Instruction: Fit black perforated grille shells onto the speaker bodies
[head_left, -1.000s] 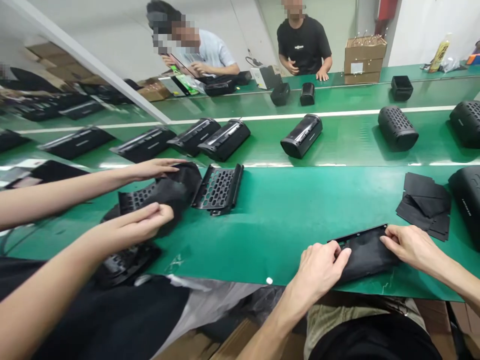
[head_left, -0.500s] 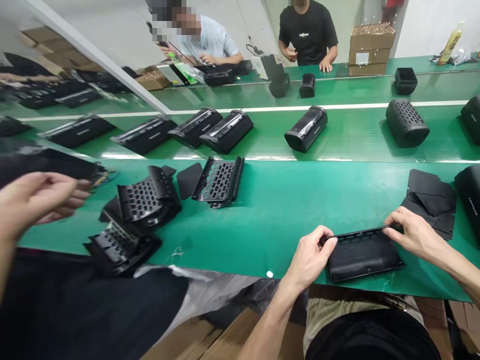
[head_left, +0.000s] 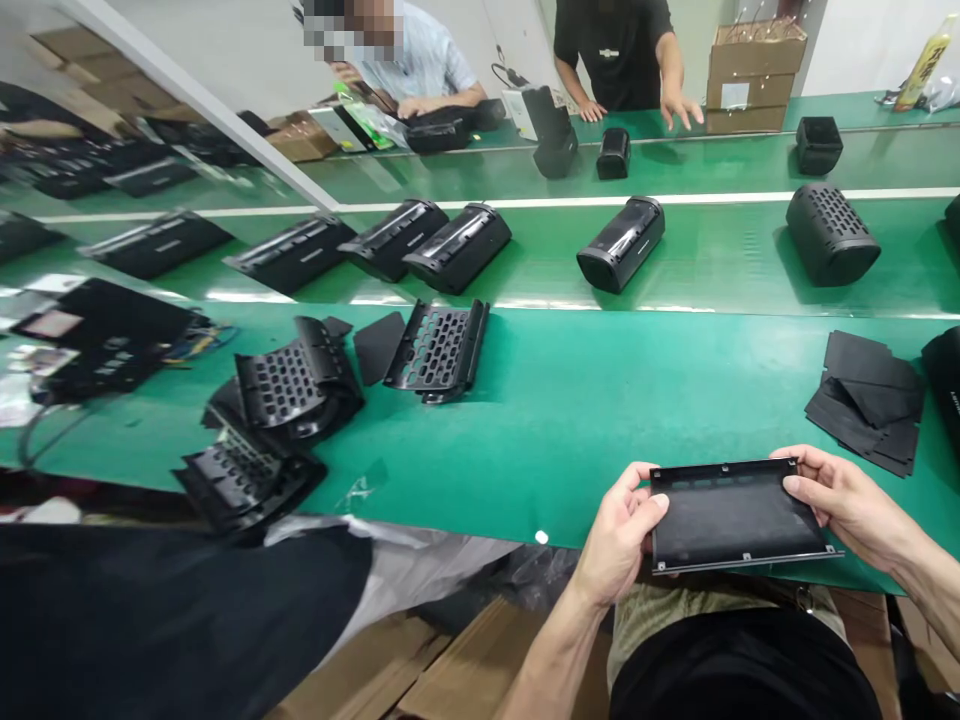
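Between my two hands I hold a curved black plastic speaker cover (head_left: 735, 520), its hollow inner side facing up, with small clip tabs along both long edges. My left hand (head_left: 619, 530) grips its left end, thumb on the inner face and fingers behind. Closed on the right end is my right hand (head_left: 847, 500), its thumb at the upper corner. A dark sheet appears to line the cover's inside. Nearest my right hand lies a loose stack of thin black sheets (head_left: 870, 405). Perforated speaker covers (head_left: 439, 345) rest farther left, several of them piled together (head_left: 281, 385).
Assembled black speakers (head_left: 621, 245) stand in a row on the green conveyor (head_left: 705, 255) beyond the table. Two people (head_left: 615, 60) work at the far side near a cardboard box (head_left: 754, 85). Electronics with wires (head_left: 112, 340) lie at far left. A round white spot (head_left: 541, 537) marks the table edge.
The cover has tipped so that its inner face shows more fully, and my grip shifted along its ends. The neighbour's hand at left has left the view. A person opposite stretched out a hand.
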